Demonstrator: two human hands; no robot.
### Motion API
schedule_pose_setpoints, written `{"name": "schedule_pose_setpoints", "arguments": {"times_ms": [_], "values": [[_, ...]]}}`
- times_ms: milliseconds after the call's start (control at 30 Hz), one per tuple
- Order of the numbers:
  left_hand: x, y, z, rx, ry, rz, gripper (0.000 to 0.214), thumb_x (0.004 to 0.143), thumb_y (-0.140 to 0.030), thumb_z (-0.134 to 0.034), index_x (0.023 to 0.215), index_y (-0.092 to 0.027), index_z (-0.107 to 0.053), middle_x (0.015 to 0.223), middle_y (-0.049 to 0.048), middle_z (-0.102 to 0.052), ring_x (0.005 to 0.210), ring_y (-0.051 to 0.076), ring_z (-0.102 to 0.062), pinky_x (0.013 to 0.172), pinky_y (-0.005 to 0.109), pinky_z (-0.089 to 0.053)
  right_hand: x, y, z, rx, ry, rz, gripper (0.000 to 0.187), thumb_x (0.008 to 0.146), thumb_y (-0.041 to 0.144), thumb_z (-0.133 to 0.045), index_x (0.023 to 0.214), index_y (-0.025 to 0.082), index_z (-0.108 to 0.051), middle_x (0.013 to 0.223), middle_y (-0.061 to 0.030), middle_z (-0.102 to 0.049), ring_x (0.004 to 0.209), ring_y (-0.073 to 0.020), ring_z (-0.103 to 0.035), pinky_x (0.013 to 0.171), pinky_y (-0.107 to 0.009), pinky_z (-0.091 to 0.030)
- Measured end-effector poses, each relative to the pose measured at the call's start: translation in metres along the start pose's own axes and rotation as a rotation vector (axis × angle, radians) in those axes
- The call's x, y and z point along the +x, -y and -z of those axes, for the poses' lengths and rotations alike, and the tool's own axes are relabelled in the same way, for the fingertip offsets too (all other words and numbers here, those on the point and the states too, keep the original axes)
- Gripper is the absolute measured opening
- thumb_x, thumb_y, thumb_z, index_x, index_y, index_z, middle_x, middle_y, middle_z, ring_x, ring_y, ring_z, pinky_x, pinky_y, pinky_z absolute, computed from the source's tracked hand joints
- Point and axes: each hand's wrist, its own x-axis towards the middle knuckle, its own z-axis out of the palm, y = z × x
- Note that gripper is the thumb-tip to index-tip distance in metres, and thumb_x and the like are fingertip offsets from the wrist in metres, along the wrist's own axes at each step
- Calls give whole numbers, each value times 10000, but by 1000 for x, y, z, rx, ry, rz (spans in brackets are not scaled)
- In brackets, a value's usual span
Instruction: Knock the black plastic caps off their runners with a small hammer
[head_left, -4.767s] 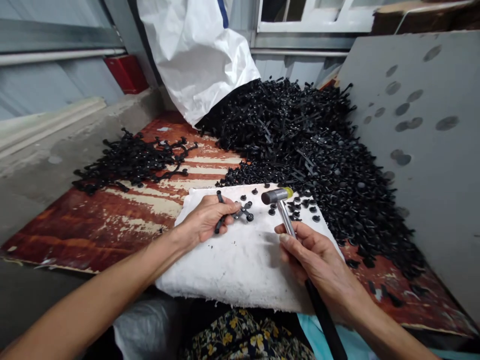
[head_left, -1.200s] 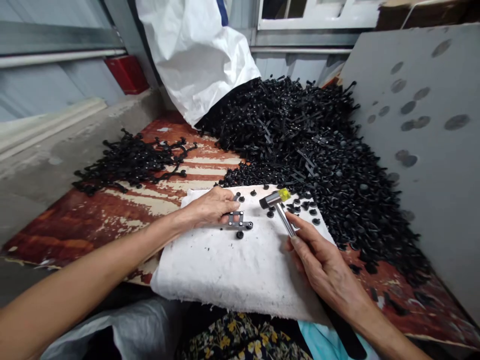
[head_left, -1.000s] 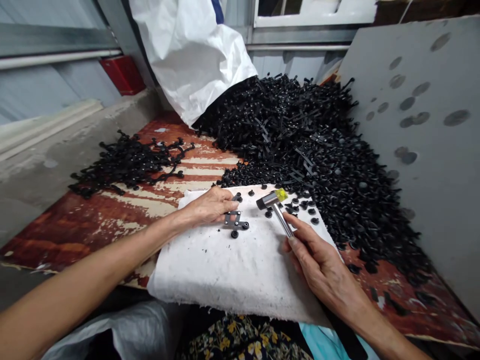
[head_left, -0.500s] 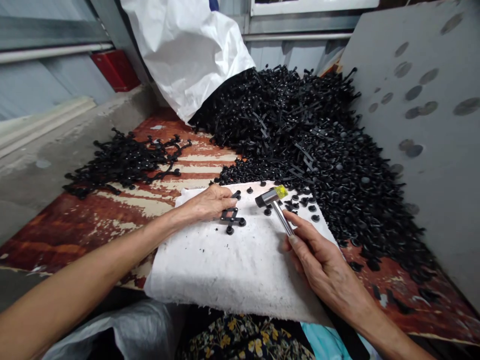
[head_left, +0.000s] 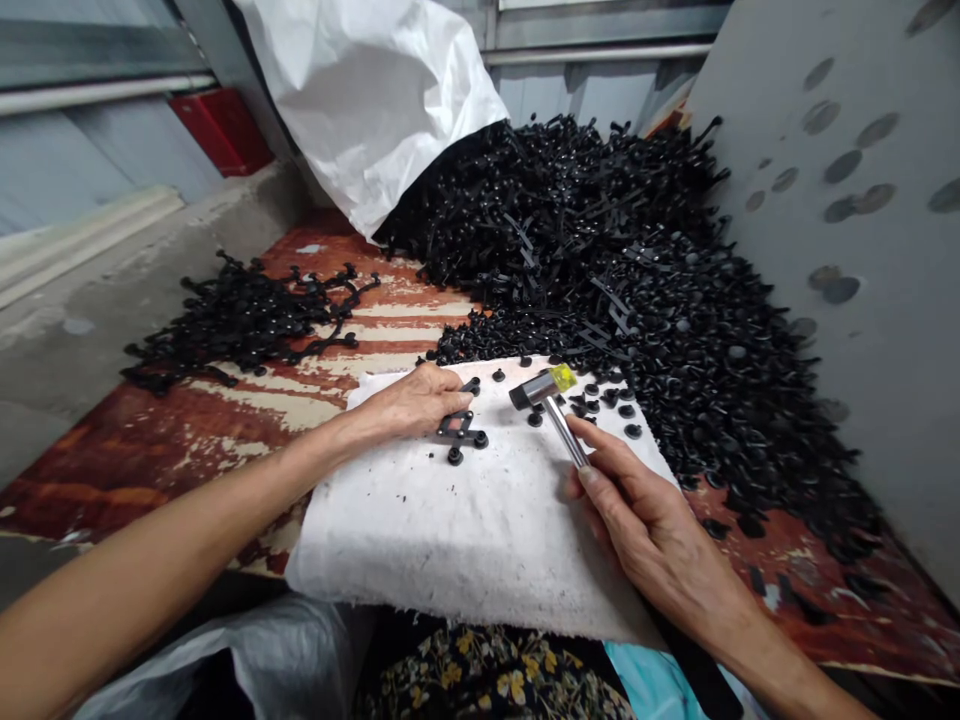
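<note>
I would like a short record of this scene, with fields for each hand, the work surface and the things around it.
Left hand: fingers press a black plastic piece onto the white pad
Right hand: grips a small hammer by its shaft, with the head just right of the piece
On the pad: loose black caps beside the hammer head
Surface: worn red-brown board
Heaps: large heap of black parts behind; smaller heap at left
Behind: white sack; grey panel at right

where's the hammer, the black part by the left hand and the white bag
hammer [head_left: 567, 436], head view, mid shaft
black part [head_left: 458, 432], head view, flat middle bar
white bag [head_left: 375, 90], head view, front face
</note>
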Motion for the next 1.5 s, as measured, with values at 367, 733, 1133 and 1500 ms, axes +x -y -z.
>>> {"name": "schedule_pose_setpoints", "arguments": {"times_ms": [367, 733, 1133, 1500], "values": [[1, 1, 3, 16, 9, 3, 278, 783, -257, -553, 522, -180, -496, 391, -53, -381, 351, 70, -317, 381, 215, -186, -1, -1, 1, 3, 26, -10, 499, 935, 306, -410, 1398, 126, -464, 809, -61, -645, 636, -154, -572, 444, -236, -400], [4, 13, 3, -236, 86, 15, 284, 807, -327, -583, 586, -165, -507, 469, -49, -436, 347, 34, -298, 357, 181, -168, 0, -1, 0, 30, 19, -22, 502, 931, 314, -419, 1397, 134, -468, 806, -62, -646, 671, -165, -590, 447, -238, -404], [2, 10, 1, -162, 55, -17, 275, 828, -280, -536, 580, -167, -495, 434, -54, -402, 357, 41, -299, 357, 176, -182, 0, -3, 1, 27, 25, -29, 488, 942, 305, -413, 1405, 159, -463, 761, -32, -632, 516, -123, -481, 384, -220, -331], [3, 10, 0, -114, 48, -25, 274, 818, -262, -528, 563, -173, -481, 435, -54, -402, 365, 46, -302, 368, 187, -177, 0, 1, 1, 8, 18, -32, 498, 935, 311, -414, 1399, 142, -475, 755, -35, -631, 573, -144, -523, 447, -241, -402]]}}
